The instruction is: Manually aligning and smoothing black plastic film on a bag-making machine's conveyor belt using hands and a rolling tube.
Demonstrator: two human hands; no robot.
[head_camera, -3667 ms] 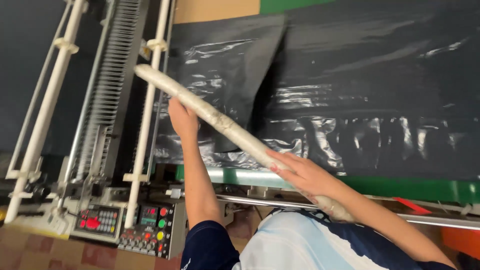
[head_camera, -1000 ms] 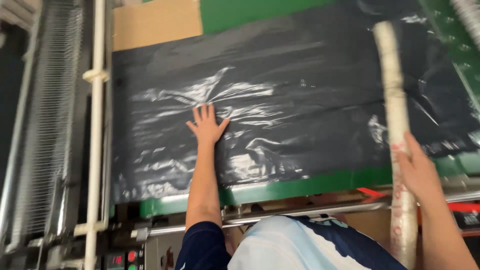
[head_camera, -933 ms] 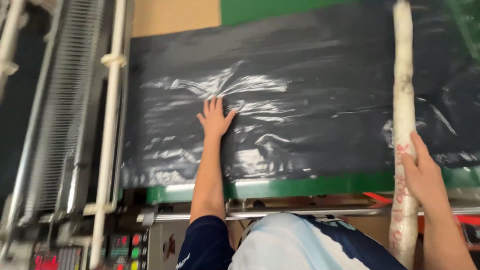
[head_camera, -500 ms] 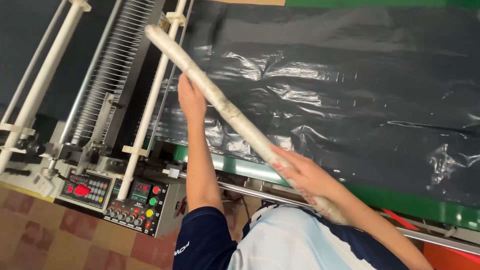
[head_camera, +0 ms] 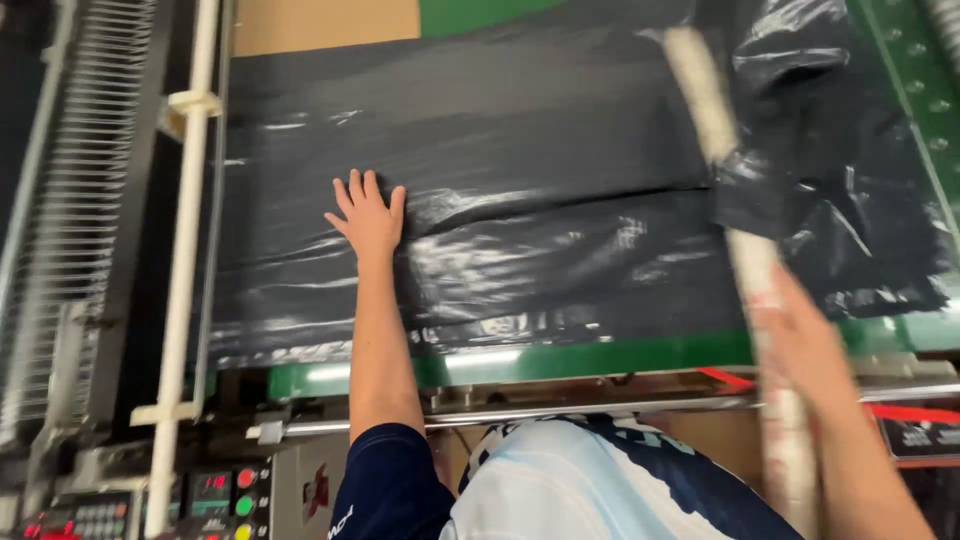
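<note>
Left hand (head_camera: 367,215) flat on plastic sheet (head_camera: 520,250), long roll (head_camera: 735,230) at its right, in right hand (head_camera: 805,345).

Glossy black plastic sheeting (head_camera: 520,250) lies flat and wrinkled under the left hand (head_camera: 367,215); a pale, blurred long roll (head_camera: 745,260) stands lengthwise in the right hand (head_camera: 805,345).

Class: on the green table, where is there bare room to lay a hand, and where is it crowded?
Bare: the green table strip below the black plastic sheet, and its top edge. Crowded: right, where the right hand holds the pale roll; left hand presses the sheet.
</note>
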